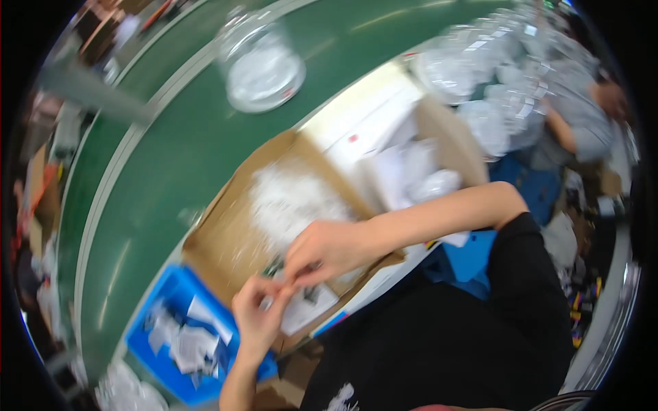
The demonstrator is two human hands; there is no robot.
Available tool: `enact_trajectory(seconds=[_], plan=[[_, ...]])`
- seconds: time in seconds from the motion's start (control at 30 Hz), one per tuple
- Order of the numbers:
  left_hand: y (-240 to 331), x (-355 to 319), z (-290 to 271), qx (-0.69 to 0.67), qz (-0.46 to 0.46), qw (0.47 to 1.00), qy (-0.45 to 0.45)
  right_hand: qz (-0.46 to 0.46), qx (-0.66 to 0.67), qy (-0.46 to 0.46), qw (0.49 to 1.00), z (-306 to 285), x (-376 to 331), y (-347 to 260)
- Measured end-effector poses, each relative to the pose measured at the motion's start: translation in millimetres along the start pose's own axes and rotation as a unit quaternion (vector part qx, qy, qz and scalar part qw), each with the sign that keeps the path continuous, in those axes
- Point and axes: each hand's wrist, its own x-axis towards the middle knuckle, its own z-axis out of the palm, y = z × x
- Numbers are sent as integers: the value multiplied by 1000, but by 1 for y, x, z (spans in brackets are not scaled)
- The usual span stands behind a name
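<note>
My left hand [259, 307] and my right hand [327, 252] meet fingertip to fingertip over the near side of a shallow cardboard box [219, 240]. Both are closed in a pinch, and whatever sits between the fingers is too small and blurred to make out. Inside the box, beyond my right hand, lies a heap of small clear and white pieces [291, 202]. Below my hands a white sheet with dark marks [308, 309] rests in the box's near corner, partly covered by my fingers.
Left of the box stands a blue bin [140, 335] holding white scraps. A clear domed container [264, 75] is on the green conveyor belt [164, 164]. To the right, an open carton [452, 140] holds white bags; beyond are many clear containers [473, 61] and another person [582, 116].
</note>
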Motion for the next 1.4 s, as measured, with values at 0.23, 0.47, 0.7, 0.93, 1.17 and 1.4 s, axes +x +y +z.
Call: enact_trajectory(seconds=[0.23,0.47,0.7,0.93,1.17,1.4], plan=[[-2,-6,1,-131,-28,990,32,-43,33,46,997,16,0,2],[-16,-11,-2,-80,-9,997,7,-43,-24,40,998,23,-3,2],[-19,-4,-1,-40,-19,999,-7,-74,-29,57,995,24,-4,10],[-6,4,6,-84,-8,996,35,-39,11,84,996,13,3,6],[-11,4,8,-44,13,999,27,-32,11,75,997,12,2,10],[-18,7,19,-32,36,996,77,-47,-75,55,995,5,-4,4]])
